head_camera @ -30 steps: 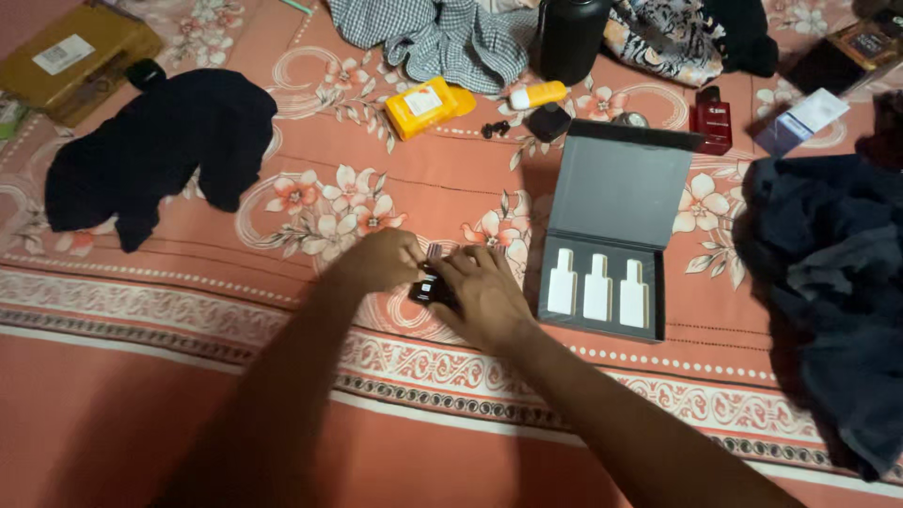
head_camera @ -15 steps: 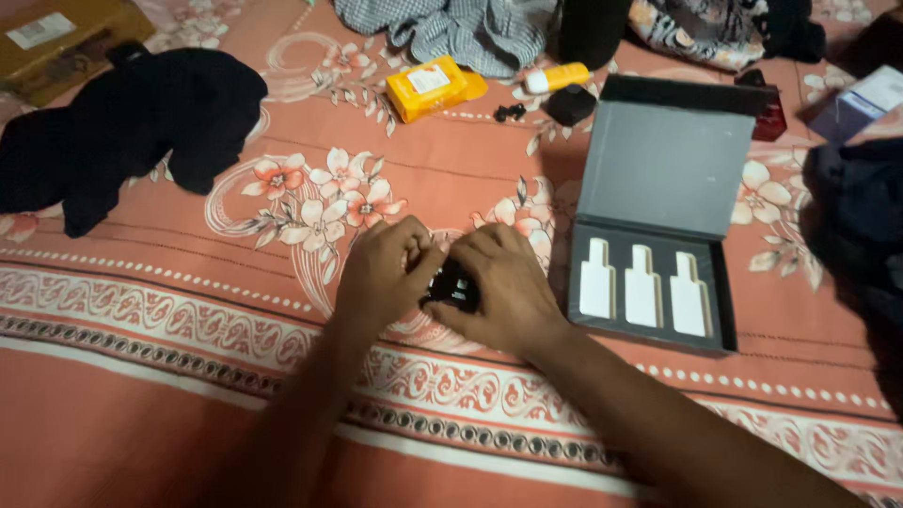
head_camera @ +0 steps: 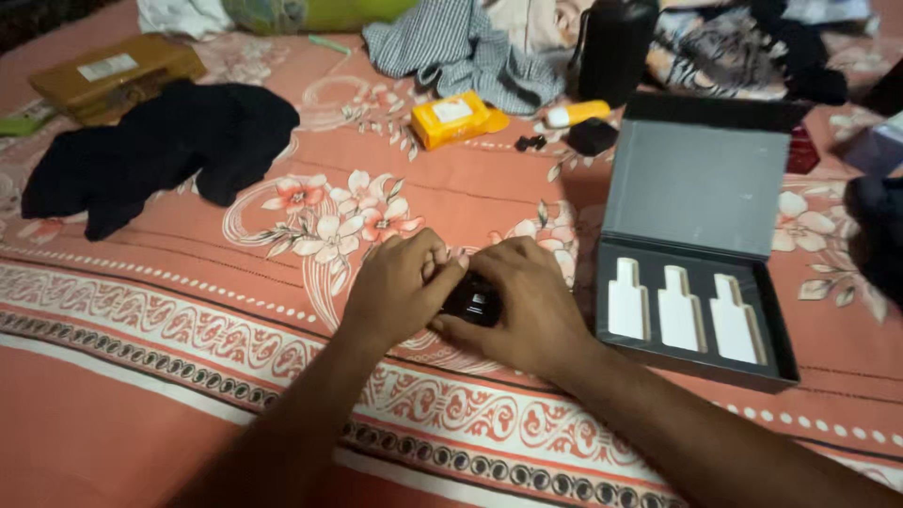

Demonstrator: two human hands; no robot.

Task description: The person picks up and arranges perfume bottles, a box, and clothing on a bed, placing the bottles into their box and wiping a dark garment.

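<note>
Both hands closed on a small dark object at the centre of the bedsheet.

The left hand [head_camera: 400,287] and right hand [head_camera: 527,301] meet over the small dark object [head_camera: 473,297], fingers curled round it, mostly hiding it; its kind cannot be told. Just to the right, the open grey box [head_camera: 694,188] shows three white bottle-shaped slots [head_camera: 682,317], all unfilled. Farther off lie a yellow packet [head_camera: 454,119] and black cloth [head_camera: 160,150], untouched.
</note>
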